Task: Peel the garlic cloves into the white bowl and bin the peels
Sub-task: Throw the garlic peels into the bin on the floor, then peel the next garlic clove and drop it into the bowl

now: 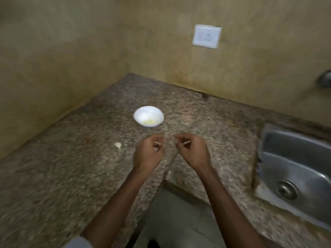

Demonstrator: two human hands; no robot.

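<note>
A white bowl (148,116) stands on the granite counter (71,167) with pale peeled garlic pieces (149,121) in its bottom. One unpeeled garlic clove (118,145) lies on the counter to the left of my hands. My left hand (149,153) and my right hand (192,149) hover side by side just in front of the bowl, fingers curled. Small pale bits show between the fingers of each hand; the blur hides whether they are peel or clove.
A steel sink (297,172) with a round drain is set into the counter at the right. Stained walls meet in the corner behind the bowl, with a white socket plate (206,36) on the back wall. Floor tiles (177,221) show below the counter's inner corner.
</note>
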